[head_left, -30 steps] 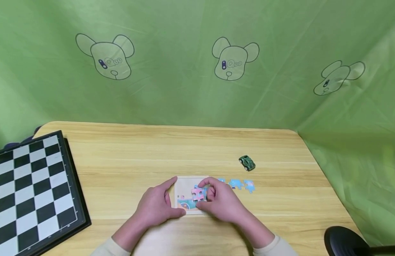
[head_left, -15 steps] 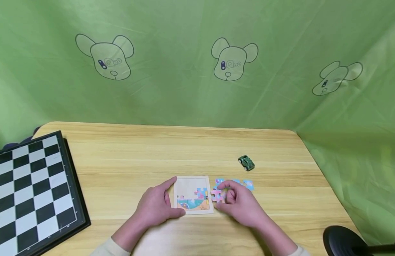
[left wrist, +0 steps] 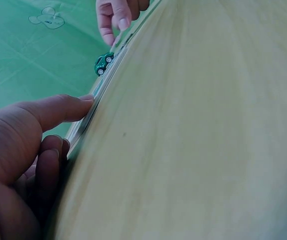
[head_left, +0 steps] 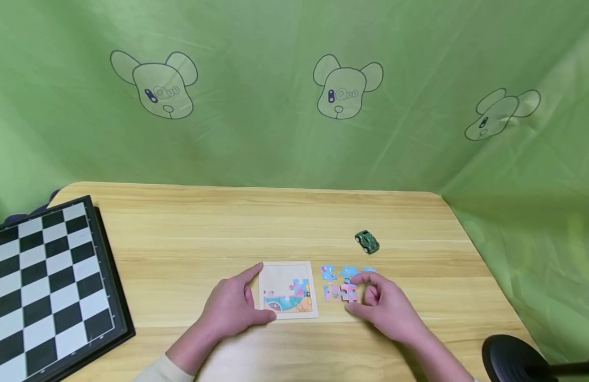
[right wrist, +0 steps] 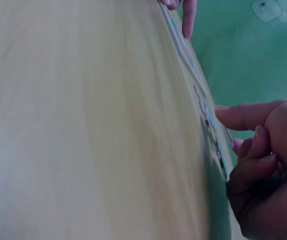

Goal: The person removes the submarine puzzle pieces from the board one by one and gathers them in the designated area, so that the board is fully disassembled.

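Note:
A square jigsaw puzzle tray lies on the table, its lower part and right side filled with picture pieces. My left hand holds its left edge, the forefinger at the far corner and the thumb at the near one. In the left wrist view, the thumb of the left hand touches the tray's edge. To the right, my right hand pinches a pink puzzle piece between thumb and forefinger, over the loose pieces. Blue puzzle pieces and a pink-purple piece lie beside it. Fingers partly hide some pieces.
A small green toy car stands behind the loose pieces. At the left lies a black-and-white chessboard. A round black object on a bar juts in at the lower right. Green cloth hangs behind the wooden table.
My right hand has moved right from over the tray to the loose pieces, with the pink puzzle piece still pinched. The left hand keeps its place on the tray.

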Motion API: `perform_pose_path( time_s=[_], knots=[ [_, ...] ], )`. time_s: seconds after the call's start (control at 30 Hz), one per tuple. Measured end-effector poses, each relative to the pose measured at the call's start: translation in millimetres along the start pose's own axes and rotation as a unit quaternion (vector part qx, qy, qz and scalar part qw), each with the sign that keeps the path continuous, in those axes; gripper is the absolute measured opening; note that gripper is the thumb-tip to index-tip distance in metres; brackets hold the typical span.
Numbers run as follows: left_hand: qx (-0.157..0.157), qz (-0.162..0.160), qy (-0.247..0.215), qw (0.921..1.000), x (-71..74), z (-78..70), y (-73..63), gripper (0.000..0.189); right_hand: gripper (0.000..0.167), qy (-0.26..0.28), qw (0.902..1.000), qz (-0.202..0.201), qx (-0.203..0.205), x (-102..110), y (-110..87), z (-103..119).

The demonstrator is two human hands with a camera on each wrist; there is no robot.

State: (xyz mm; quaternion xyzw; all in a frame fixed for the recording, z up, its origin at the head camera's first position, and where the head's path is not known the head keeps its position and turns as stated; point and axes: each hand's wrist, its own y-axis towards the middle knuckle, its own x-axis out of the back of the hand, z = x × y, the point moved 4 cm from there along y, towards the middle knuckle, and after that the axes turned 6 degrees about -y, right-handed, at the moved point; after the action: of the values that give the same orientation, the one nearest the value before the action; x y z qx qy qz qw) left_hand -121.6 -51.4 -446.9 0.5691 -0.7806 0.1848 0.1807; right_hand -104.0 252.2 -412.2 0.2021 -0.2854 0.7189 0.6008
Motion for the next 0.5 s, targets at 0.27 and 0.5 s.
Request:
perform_pose_path(
  time_s=[0.27, 0.5],
  knots=[
    [-0.003, -0.002, 0.000, 1.0000, 0.5, 0.1, 0.4, 0.101, 0.048, 0.002, 1.0000, 0.004, 0.004, 4, -0.7, -14],
    [0.001, -0.001, 0.000, 1.0000, -0.2, 0.5, 0.4, 0.101, 0.049, 0.013, 0.9998, 0.016, -0.003, 1, 1.4, -21]
  ],
)
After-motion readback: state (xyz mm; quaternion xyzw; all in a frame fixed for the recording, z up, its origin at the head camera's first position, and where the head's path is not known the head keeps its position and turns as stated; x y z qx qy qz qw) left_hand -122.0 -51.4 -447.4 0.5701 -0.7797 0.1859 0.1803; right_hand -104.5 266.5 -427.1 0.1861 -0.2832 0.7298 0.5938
